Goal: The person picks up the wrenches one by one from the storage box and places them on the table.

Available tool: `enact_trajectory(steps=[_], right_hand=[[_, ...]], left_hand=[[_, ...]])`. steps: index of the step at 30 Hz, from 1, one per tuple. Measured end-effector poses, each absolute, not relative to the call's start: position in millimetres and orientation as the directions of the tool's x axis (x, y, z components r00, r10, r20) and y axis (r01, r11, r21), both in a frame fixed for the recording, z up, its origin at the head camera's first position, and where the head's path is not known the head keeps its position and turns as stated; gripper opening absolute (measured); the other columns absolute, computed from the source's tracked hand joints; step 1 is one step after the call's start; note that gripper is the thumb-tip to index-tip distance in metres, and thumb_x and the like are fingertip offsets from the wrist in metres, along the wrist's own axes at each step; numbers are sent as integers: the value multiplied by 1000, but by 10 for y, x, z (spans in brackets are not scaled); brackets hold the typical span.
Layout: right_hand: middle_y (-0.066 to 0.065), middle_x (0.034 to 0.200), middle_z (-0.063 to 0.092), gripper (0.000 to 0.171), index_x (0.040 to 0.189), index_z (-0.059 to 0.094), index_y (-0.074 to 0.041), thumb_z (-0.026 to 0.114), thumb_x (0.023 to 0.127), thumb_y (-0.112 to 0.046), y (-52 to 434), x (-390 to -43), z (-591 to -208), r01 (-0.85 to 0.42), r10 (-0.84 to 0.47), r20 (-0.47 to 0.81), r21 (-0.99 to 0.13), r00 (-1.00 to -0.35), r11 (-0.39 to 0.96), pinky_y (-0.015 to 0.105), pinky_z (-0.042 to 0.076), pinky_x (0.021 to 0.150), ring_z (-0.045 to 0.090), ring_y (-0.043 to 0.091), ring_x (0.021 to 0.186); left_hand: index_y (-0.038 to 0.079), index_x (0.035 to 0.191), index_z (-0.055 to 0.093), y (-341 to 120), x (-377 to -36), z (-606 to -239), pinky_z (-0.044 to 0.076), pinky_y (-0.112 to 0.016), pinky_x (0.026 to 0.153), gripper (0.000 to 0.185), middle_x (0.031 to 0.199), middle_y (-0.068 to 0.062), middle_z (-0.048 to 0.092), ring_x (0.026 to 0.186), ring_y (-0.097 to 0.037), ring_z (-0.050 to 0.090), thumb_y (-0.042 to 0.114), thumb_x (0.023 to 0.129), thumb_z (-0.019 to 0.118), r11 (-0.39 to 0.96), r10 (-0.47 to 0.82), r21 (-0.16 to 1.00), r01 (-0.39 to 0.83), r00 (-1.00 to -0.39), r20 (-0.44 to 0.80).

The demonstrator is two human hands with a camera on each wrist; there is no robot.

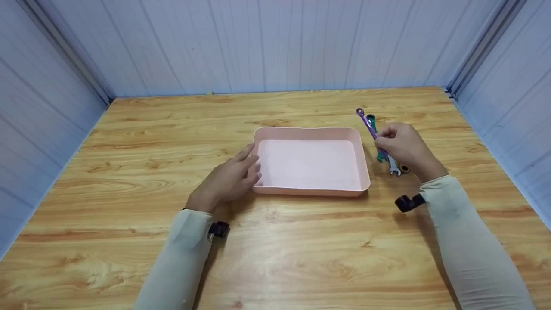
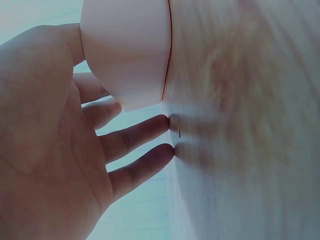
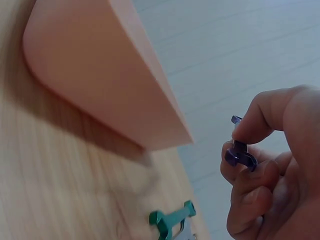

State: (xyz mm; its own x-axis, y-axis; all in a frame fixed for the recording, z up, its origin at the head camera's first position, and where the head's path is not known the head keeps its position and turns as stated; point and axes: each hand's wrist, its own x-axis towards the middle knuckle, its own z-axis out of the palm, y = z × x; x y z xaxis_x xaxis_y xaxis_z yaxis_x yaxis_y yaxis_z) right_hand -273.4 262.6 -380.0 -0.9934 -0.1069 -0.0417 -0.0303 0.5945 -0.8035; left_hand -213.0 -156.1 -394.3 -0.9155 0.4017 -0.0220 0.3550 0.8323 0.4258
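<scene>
I see a wooden table [image 1: 129, 172] walled in by pale blue panels [image 1: 267, 43], and near its middle sits a shallow pink tray [image 1: 311, 190]. My left hand [image 1: 230, 178] rests against the tray's left wall with fingers straight and relaxed; from the left wrist view the fingertips [image 2: 162, 122] touch the tabletop just beside the tray's rounded corner, gripping nothing. My right hand [image 1: 402, 144] is just right of the tray, its thumb and fingers curled, pinching a purple wrench [image 1: 367, 122] by the shaft; the ring end sticks out toward the far side, raised off the wood. Under that hand lie a green wrench [image 1: 375, 137] and a silver wrench [image 1: 393, 168], both flat on the table; a small brown piece shows beside the silver one, too hidden to name.
</scene>
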Motion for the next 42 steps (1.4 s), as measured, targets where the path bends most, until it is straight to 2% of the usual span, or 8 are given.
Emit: enact_trajectory(steps=[5, 12, 18, 21, 27, 33, 42], right_hand=[[9, 88, 62, 23, 107, 63, 3, 56, 95, -15, 2714, -2765, -3873, 16, -72, -73, -804, -995, 595, 27, 40, 49, 50, 17, 65], [10, 94, 60, 24, 107, 65, 4, 55, 96, -16, 2743, -2797, -3950, 64, -75, -144, -768, -987, 638, 28, 44, 56, 53, 15, 71], [10, 84, 64, 24, 110, 62, 0, 54, 98, -19, 2730, -2823, -3986, 158, -74, -275, -729, -959, 666, 31, 49, 51, 58, 16, 63], [10, 82, 65, 24, 110, 62, -1, 54, 98, -20, 2738, -2835, -3990, 176, -69, -302, -712, -951, 680, 31, 50, 51, 58, 17, 62], [8, 81, 65, 25, 111, 64, 0, 52, 98, -18, 2797, -2846, -3982, 201, -45, -319, -693, -947, 692, 30, 49, 53, 58, 16, 63], [10, 86, 65, 26, 111, 66, 0, 52, 99, -19, 2807, -2856, -3980, 215, -41, -345, -668, -938, 713, 30, 50, 55, 58, 17, 67], [12, 95, 65, 28, 109, 68, -1, 51, 99, -21, 2788, -2843, -3998, 182, -26, -310, -624, -951, 760, 30, 49, 58, 58, 18, 73]], left_hand=[[8, 152, 44, -1567, -2120, -3933, 36, -48, 112, 56, 167, -4, 16, 143, -30, 37, 36, 104, 51, 834, 399, 428, 348, -916, -31], [8, 151, 46, -1569, -2096, -3919, 36, -48, 112, 54, 167, -4, 17, 143, -30, 37, 35, 104, 50, 834, 392, 431, 343, -920, -27], [8, 151, 46, -1560, -2082, -3909, 35, -48, 113, 54, 167, -3, 16, 143, -30, 37, 36, 105, 50, 842, 380, 428, 329, -924, -37], [9, 152, 45, -1558, -2079, -3908, 34, -48, 114, 54, 167, -3, 14, 144, -29, 35, 36, 105, 49, 848, 368, 428, 313, -928, -51], [10, 153, 44, -1552, -2081, -3900, 32, -47, 115, 55, 168, -1, 13, 146, -28, 32, 37, 105, 48, 845, 367, 438, 305, -928, -60], [8, 153, 43, -1578, -2072, -3898, 35, -49, 112, 57, 167, -4, 14, 144, -31, 35, 36, 104, 51, 828, 404, 439, 349, -914, -36], [10, 155, 39, -1593, -2066, -3905, 33, -47, 114, 61, 167, -4, 12, 146, -28, 32, 40, 104, 51, 826, 384, 461, 325, -922, -39]])
